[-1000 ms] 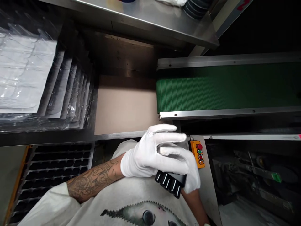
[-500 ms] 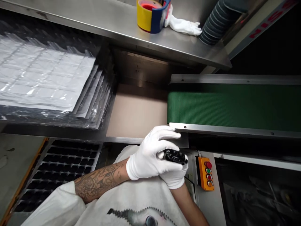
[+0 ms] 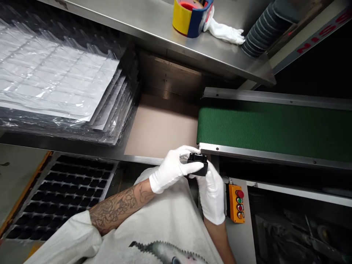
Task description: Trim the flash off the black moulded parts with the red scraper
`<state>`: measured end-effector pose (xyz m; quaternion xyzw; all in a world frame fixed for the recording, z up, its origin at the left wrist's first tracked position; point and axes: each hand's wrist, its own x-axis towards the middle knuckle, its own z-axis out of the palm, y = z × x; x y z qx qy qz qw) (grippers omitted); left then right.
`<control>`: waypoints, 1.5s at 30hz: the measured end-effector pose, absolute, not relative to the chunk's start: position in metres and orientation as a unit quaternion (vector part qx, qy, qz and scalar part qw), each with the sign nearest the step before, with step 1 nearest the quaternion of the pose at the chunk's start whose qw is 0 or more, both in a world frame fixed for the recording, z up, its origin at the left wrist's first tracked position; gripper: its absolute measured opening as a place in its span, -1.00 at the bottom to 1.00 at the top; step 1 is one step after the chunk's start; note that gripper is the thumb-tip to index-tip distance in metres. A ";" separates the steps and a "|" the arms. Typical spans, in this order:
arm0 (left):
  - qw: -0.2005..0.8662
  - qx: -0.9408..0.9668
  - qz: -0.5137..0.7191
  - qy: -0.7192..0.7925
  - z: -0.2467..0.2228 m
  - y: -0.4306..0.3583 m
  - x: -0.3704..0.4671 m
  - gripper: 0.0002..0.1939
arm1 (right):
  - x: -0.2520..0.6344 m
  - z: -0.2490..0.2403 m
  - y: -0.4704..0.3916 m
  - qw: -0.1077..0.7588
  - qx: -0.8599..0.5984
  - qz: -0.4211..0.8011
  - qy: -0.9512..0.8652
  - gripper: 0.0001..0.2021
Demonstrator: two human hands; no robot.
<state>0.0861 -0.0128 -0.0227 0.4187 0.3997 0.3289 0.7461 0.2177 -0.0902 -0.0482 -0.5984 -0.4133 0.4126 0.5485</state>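
Observation:
A small glossy black part is held up in front of my body, near the lower left corner of the green conveyor belt. My left hand, in a white glove, grips it from the left with the thumb across its near side. My right hand, also gloved in white, is closed around its right side and underside; some of its fingers are hidden behind the part.
Plastic-covered sheets are stacked at the left, above a tray of black pieces. A beige board lies centrally. The steel shelf bears tape and a glove. An orange button box stands right.
The black part has been turned and raised slightly, showing a flatter side. My right hand has moved from behind it to its right side. The whole view has shifted a little.

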 end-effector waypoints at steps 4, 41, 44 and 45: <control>0.784 0.310 0.398 0.361 -0.031 -0.013 0.090 -0.71 | 0.218 -0.055 -0.087 0.537 -0.649 0.107 -0.528 -0.40; 0.750 0.312 0.469 0.347 -0.048 -0.019 0.115 -0.61 | 0.205 -0.075 -0.043 0.492 -0.630 -0.180 -0.573 -0.45; 0.711 0.356 0.459 0.396 -0.043 -0.021 0.112 -0.64 | 0.206 -0.073 -0.048 0.477 -0.648 -0.159 -0.573 -0.43; 0.696 0.371 0.458 0.410 -0.042 -0.022 0.111 -0.65 | 0.206 -0.071 -0.050 0.472 -0.653 -0.146 -0.574 -0.42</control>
